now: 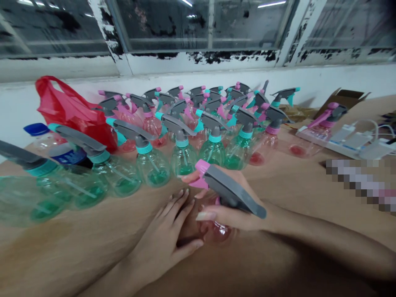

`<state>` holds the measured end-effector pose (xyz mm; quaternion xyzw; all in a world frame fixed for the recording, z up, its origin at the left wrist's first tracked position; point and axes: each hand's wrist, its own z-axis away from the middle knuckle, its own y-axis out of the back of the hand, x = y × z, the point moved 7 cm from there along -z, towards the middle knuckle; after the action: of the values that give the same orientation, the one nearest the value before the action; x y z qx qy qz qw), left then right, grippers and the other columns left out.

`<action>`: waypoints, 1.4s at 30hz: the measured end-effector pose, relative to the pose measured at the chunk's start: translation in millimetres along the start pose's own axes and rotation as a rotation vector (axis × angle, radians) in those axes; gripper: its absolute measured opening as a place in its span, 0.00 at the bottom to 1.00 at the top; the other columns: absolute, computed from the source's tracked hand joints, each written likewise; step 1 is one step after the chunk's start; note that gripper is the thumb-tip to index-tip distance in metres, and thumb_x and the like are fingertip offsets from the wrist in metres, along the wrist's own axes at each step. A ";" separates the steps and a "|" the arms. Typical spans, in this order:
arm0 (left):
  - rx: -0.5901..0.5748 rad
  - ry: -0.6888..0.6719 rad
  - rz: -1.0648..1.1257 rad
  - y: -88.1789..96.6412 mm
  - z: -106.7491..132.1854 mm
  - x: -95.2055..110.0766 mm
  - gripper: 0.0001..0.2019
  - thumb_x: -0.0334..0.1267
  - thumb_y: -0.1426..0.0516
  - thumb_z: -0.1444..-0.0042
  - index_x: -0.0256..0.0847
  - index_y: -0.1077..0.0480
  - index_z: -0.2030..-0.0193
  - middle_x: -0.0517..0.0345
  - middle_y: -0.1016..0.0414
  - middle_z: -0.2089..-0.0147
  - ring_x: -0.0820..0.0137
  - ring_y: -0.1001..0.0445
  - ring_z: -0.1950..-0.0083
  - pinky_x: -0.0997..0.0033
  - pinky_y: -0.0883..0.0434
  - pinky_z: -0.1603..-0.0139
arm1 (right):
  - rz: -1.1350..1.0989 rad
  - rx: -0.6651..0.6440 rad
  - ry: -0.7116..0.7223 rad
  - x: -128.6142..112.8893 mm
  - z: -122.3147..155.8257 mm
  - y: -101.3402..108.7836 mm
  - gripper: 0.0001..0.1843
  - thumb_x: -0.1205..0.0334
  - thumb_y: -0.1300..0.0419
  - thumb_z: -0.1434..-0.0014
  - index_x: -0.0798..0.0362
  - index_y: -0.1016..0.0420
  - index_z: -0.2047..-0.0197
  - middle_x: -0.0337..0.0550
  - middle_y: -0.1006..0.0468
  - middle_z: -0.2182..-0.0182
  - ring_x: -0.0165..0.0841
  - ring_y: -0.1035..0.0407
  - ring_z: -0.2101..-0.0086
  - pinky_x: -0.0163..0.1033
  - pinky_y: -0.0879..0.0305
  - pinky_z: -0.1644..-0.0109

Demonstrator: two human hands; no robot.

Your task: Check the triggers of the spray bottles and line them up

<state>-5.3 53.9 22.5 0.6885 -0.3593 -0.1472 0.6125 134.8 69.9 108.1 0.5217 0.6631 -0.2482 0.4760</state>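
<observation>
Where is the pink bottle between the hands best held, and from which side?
At the neck of the pink bottle, under the grey trigger, from the right: the trigger juts that way as a stop above the grip, while the body is round and smooth.

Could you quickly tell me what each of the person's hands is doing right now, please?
Left hand: curled around the body of the pink spray bottle, holding it.
Right hand: closed on the same bottle's neck, under its grey trigger head.

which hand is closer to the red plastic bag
Left. The left hand cups the pink spray bottle on the side toward the red bag at the back left. The right hand grips the sprayer, farther right.
</observation>
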 end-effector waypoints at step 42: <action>0.013 -0.168 -0.171 -20.5 3.3 36.3 0.24 0.46 0.48 0.36 0.35 0.39 0.37 0.42 0.44 0.32 0.51 0.44 0.33 0.45 0.39 0.39 | 0.782 0.436 -0.185 9.0 107.9 119.9 0.21 0.48 0.36 0.47 0.51 0.28 0.54 0.51 0.21 0.57 0.49 0.27 0.56 0.53 0.30 0.55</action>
<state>24.4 26.7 11.0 0.7058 -0.3501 -0.2540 0.5611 286.2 24.7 74.5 0.7964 0.3033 -0.2293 0.4702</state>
